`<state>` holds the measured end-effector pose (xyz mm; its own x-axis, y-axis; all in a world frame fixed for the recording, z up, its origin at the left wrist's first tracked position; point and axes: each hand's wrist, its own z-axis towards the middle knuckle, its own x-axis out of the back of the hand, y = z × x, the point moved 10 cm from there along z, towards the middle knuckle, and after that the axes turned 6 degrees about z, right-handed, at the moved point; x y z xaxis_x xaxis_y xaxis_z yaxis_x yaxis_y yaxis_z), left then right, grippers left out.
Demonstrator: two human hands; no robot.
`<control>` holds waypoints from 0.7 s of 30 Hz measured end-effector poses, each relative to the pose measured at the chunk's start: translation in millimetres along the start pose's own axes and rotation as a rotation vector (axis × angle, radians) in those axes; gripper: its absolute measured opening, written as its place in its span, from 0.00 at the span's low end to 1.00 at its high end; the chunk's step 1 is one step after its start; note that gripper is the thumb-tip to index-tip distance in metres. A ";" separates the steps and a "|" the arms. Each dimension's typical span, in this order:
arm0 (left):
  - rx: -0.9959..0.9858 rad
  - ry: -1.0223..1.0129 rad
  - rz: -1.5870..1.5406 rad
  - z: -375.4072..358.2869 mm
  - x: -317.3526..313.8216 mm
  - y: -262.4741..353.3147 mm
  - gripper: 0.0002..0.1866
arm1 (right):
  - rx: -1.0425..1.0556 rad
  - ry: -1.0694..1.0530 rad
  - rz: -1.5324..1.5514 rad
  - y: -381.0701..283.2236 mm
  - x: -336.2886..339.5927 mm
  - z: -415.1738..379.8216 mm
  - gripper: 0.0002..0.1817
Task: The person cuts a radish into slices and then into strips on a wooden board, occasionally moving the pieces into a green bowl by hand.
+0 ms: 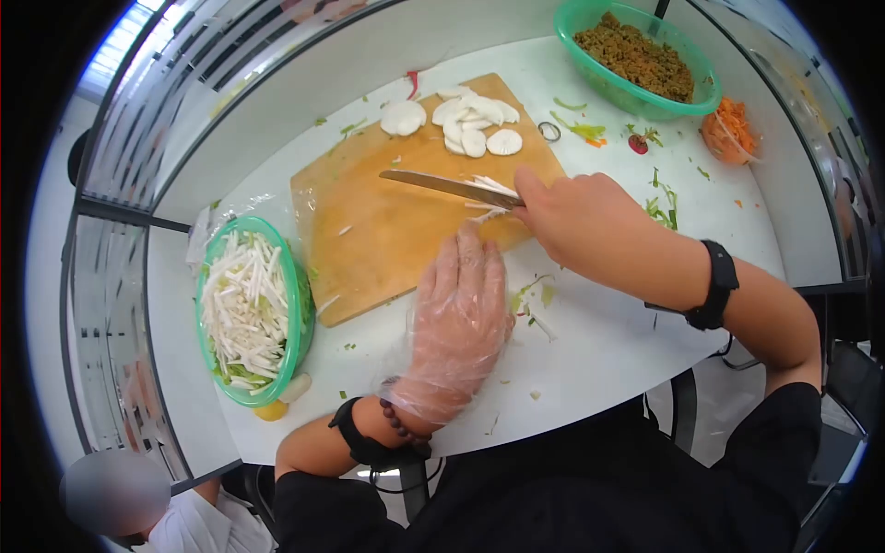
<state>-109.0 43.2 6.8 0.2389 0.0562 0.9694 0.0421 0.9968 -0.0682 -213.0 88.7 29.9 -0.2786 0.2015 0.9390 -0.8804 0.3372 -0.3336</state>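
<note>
My right hand is closed round the handle of a kitchen knife. Its blade points left over the wooden cutting board. White strips of sliced radish lie by the blade near the handle. In a clear plastic glove, my left hand rests at the board's near edge with its fingers stretched out, their tips close to the strips. Round white radish slices are piled at the far side of the board, with one slice set apart to the left.
A green basket of white shreds stands on the left. At the back right are a green bowl of brown filling and a bag of carrot shreds. Vegetable scraps litter the table. Another person sits lower left.
</note>
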 end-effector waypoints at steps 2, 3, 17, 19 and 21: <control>0.018 0.015 -0.035 -0.4 2.9 -2.8 0.34 | -0.048 -0.035 -0.044 1.9 4.3 -5.6 0.12; 0.054 -0.037 -0.054 1.1 1.0 -4.8 0.33 | -0.028 -0.020 -0.142 1.8 5.1 -9.5 0.12; -0.025 0.261 -0.229 36.9 90.7 -29.9 0.15 | 0.221 0.364 -0.309 -15.4 31.5 -37.3 0.12; -0.073 0.069 -0.291 51.9 56.1 -39.0 0.13 | 0.239 0.390 -0.319 -22.1 33.1 -38.0 0.12; -0.063 -0.182 -0.304 65.7 36.5 -45.6 0.14 | 0.229 0.382 -0.360 -23.2 35.1 -39.8 0.11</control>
<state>-166.0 3.5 60.8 0.0300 -0.2271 0.9734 0.1460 0.9644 0.2205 -187.1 124.6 67.3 0.1754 0.4435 0.8790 -0.9666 0.2468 0.0683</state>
